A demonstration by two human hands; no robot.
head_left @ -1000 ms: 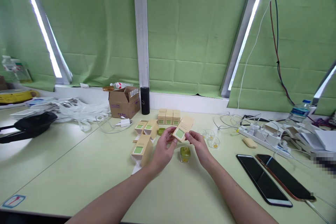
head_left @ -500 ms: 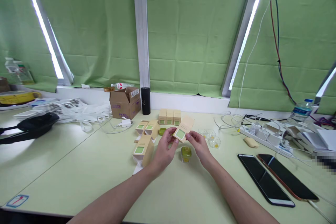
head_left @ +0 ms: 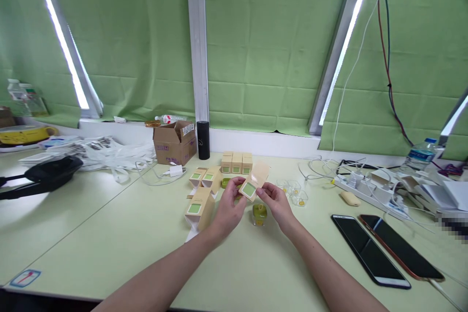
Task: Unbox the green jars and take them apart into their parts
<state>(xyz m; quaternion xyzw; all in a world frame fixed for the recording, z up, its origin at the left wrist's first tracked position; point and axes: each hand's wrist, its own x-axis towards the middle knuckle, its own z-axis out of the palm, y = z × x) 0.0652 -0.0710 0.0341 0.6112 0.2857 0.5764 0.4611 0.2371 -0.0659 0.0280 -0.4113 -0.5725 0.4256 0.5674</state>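
Note:
Between both hands is a small beige cardboard box [head_left: 255, 183] with a green square on its face, held tilted above the table. My left hand [head_left: 230, 209] grips its left edge, and the fingers of my right hand [head_left: 277, 204] close on its right side. Just below the box stands a small clear jar with a green lid [head_left: 259, 214]. A beige box with loose flaps [head_left: 200, 208] lies left of my left hand, with two more boxes [head_left: 205, 176] behind it. Another green lid [head_left: 225, 183] is partly hidden by my left hand.
Three closed beige boxes [head_left: 236, 162] stand in a row at the back. Clear small containers [head_left: 294, 192] lie right of my right hand. Two phones [head_left: 371, 251], a power strip [head_left: 369, 196] and cables are at the right. A brown carton [head_left: 174, 144] and black cylinder [head_left: 203, 140] stand behind.
The held box has shifted slightly left and tilted a little in the hands. Nothing else has visibly moved.

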